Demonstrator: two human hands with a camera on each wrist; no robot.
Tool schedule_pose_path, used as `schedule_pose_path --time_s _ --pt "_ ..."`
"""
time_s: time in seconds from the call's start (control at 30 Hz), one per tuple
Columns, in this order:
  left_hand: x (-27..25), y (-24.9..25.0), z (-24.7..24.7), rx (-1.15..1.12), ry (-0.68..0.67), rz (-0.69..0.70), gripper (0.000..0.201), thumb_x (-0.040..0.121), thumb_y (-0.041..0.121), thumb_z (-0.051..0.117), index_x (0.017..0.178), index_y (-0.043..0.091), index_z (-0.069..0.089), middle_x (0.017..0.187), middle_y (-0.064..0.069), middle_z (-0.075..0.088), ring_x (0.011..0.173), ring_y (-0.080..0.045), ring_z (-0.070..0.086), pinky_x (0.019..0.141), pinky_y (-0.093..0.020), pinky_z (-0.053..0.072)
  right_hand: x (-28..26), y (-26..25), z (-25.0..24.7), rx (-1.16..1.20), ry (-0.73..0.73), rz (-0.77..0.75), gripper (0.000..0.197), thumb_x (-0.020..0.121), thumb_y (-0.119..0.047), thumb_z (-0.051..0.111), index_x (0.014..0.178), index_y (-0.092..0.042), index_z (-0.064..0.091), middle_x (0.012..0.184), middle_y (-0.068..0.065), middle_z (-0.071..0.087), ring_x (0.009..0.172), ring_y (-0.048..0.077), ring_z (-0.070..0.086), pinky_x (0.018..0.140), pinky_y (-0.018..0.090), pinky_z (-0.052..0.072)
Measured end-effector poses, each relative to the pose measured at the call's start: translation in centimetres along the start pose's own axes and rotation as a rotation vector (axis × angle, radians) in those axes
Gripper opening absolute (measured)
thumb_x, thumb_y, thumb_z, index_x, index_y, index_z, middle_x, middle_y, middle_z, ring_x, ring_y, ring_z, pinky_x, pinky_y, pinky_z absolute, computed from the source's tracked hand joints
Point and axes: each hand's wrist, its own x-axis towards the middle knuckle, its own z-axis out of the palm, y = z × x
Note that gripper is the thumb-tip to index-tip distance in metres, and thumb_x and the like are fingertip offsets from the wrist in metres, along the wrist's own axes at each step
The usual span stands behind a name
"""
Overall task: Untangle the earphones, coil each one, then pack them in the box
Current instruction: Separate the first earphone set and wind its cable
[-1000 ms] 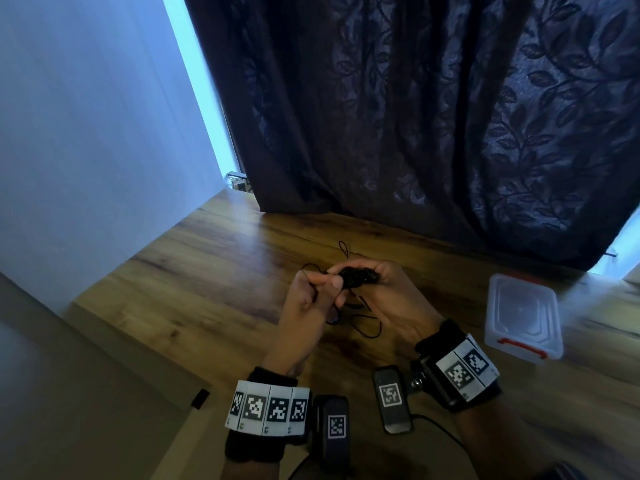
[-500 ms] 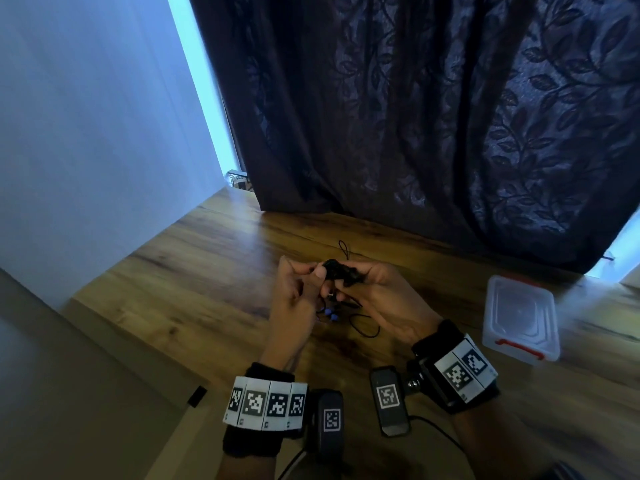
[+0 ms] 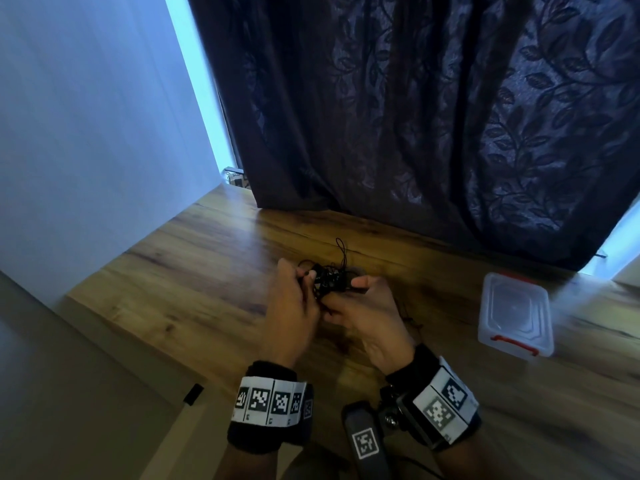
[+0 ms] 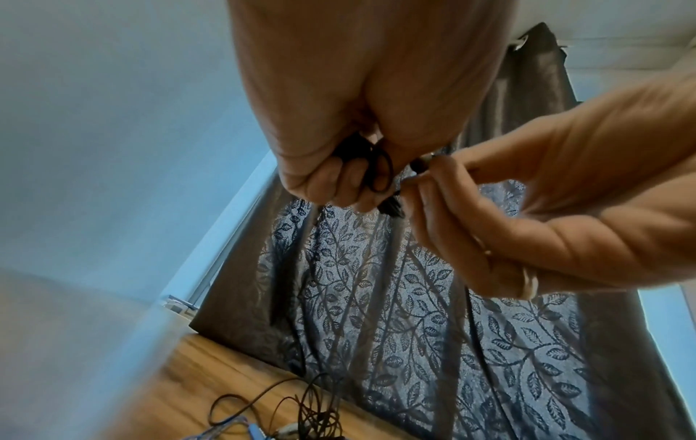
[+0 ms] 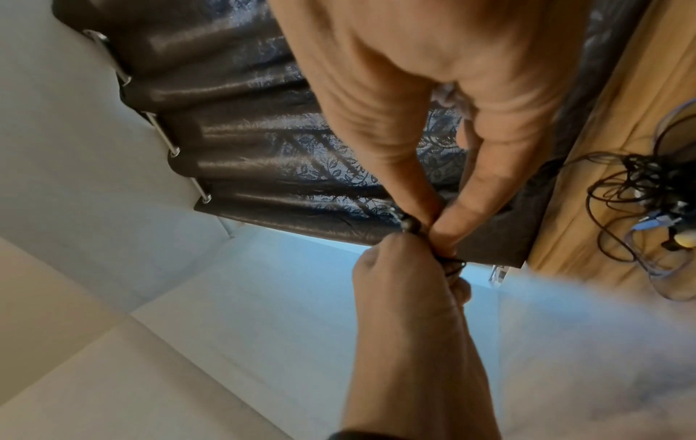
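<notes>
A small black earphone coil (image 4: 378, 174) sits in my left hand (image 4: 354, 184), whose fingers curl round it. My right hand (image 4: 425, 178) pinches the black cable end (image 5: 410, 224) of that coil between thumb and forefinger. In the head view both hands, left hand (image 3: 304, 282) and right hand (image 3: 349, 289), meet just above the wooden table (image 3: 194, 282). Behind them on the table lies a tangle of earphones (image 3: 337, 268), black cables mixed with a blue-white one (image 5: 647, 190). The clear plastic box (image 3: 516, 317) with red clips stands to the right, lid on.
A dark leaf-patterned curtain (image 3: 433, 116) hangs along the table's far edge. A pale wall (image 3: 86, 133) borders the left side, where the table ends in a step down. A thin black cable strand (image 3: 407, 313) trails beside my right wrist.
My hands have closed in on each other over the black coil. The loop and blue buds that hung below them no longer show.
</notes>
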Motion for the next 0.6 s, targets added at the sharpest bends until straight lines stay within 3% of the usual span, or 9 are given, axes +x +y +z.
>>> schedule_pose_path --time_s 0.13,0.3,0.4,0.5,0.6 --pt "0.1 -0.2 -0.2 0.079 -0.004 0.056 0.025 0.099 0.013 0.050 0.091 0.029 0.033 0.075 0.006 0.051 0.064 -0.005 0.051 0.055 -0.012 0.038 -0.8 -0.3 0.1 0.001 0.016 0.052 0.066 0.079 0.001 0.082 0.124 -0.013 0.036 0.104 0.015 0.067 0.067 0.011 0.074 0.067 0.029 0.063" --pt "0.3 -0.6 -0.3 0.059 0.007 0.050 0.019 0.099 0.014 0.052 0.091 0.025 0.039 0.079 -0.003 0.060 0.068 -0.013 0.058 0.057 -0.015 0.043 -1.9 -0.3 -0.1 -0.084 0.030 0.028 0.065 0.079 -0.001 0.081 0.120 -0.018 0.034 0.100 0.016 0.068 0.074 0.016 0.074 0.064 0.027 0.062" --pt "0.1 -0.8 -0.5 -0.015 -0.008 -0.020 0.013 0.098 0.017 0.056 0.091 0.020 0.045 0.083 -0.003 0.065 0.073 -0.011 0.063 0.061 -0.013 0.047 -2.4 -0.1 -0.4 -0.295 0.082 -0.135 0.058 0.082 -0.012 0.081 0.114 -0.022 0.034 0.093 0.006 0.071 0.074 0.014 0.074 0.069 0.035 0.064" --pt "0.3 -0.5 -0.6 -0.176 -0.026 -0.111 0.011 0.095 0.013 0.062 0.088 0.015 0.053 0.081 -0.001 0.065 0.069 -0.005 0.063 0.059 -0.018 0.050 -2.4 -0.1 -0.2 -0.503 0.144 -0.394 0.050 0.085 -0.018 0.077 0.111 -0.027 0.036 0.089 -0.003 0.070 0.078 0.002 0.068 0.069 0.021 0.058" --pt "0.7 0.0 -0.6 -0.341 -0.020 -0.177 0.008 0.091 0.007 0.066 0.087 0.004 0.060 0.079 -0.005 0.065 0.072 -0.007 0.063 0.063 -0.017 0.049 -2.3 -0.4 0.1 -0.470 0.168 -0.580 0.044 0.086 -0.019 0.077 0.112 -0.027 0.043 0.090 -0.009 0.067 0.086 -0.001 0.065 0.076 0.017 0.055"
